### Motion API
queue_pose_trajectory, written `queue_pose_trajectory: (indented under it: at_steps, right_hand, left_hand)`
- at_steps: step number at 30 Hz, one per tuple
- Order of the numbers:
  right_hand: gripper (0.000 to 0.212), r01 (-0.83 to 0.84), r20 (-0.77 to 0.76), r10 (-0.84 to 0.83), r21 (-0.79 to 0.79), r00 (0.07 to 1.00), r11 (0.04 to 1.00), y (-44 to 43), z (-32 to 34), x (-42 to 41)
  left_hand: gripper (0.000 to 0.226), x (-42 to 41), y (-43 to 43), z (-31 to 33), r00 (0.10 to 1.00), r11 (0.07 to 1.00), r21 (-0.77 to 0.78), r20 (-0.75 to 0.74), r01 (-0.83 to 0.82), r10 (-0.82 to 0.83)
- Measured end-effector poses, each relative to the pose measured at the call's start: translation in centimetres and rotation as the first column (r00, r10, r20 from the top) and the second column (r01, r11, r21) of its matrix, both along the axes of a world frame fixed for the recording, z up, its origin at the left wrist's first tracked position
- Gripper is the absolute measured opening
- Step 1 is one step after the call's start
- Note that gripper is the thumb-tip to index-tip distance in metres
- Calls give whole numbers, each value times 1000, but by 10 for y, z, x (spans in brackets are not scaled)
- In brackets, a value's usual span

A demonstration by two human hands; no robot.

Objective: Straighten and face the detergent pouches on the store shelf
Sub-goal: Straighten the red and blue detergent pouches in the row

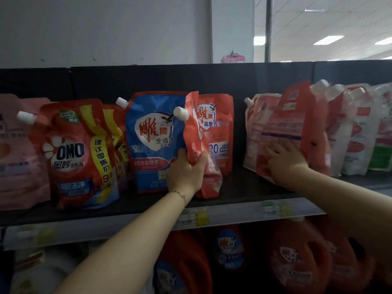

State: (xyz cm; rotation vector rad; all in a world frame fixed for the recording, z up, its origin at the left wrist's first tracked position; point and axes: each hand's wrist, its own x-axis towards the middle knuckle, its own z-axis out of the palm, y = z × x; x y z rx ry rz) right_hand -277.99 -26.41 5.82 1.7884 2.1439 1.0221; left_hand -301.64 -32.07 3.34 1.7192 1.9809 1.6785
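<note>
By the front edge of the shelf point(237, 187), an edge-on red pouch point(196, 132) is gripped in the left hand point(185, 172) for turning; a backward pouch point(284, 115) is steadied by the apparently flat right hand point(286, 160).

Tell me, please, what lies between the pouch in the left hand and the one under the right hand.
Head view: past the gripped pouch, an upright red pouch, then bare shelf to the right hand's pouch.

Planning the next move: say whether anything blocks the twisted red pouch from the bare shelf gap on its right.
Nothing visible does. The left hand grips the twisted red pouch; the shelf gap beside it lies bare up to the back-facing pouch.
</note>
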Motion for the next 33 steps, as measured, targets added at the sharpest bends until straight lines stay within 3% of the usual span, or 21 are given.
queue_pose_trajectory:
  at_steps: [4,7,10,15,20,24,28,31,33]
  right_hand:
    - [59,62,-91,-62,-4,994,998,-4,4,20]
    - [56,32,-129,-43,-90,991,995,-12,9,20]
    - [51,-21,-94,10,-110,996,994,-22,8,11]
    - [56,-5,27,5,-5,1000,1000,-28,-7,-15]
    - [52,-129,-258,113,-47,960,991,-28,-9,-32]
    - [60,-319,-596,205,-90,776,944,-35,-11,-45]
    - [102,-502,-858,226,-42,462,864,-30,-17,-47]
    - [134,-592,-959,187,25,213,806,-27,-20,-44]
    - [135,-613,-982,165,72,96,786,-26,-20,-44]
  left_hand:
    - [41,-3,1,3,999,997,-56,8,52,-52]
    - [39,-3,0,3,995,993,-74,45,97,-94]
    - [39,-1,-3,4,993,990,-90,62,107,-101]
    - [38,-2,-6,3,983,984,-94,113,152,-141]
    - [32,-4,-8,1,932,960,-84,276,267,-235]
    - [46,-1,-11,5,797,909,25,473,415,-376]
    - [47,1,1,11,689,829,25,543,558,-480]
    - [42,1,11,17,650,781,-15,564,624,-508]
    - [45,1,16,21,657,779,0,538,626,-528]
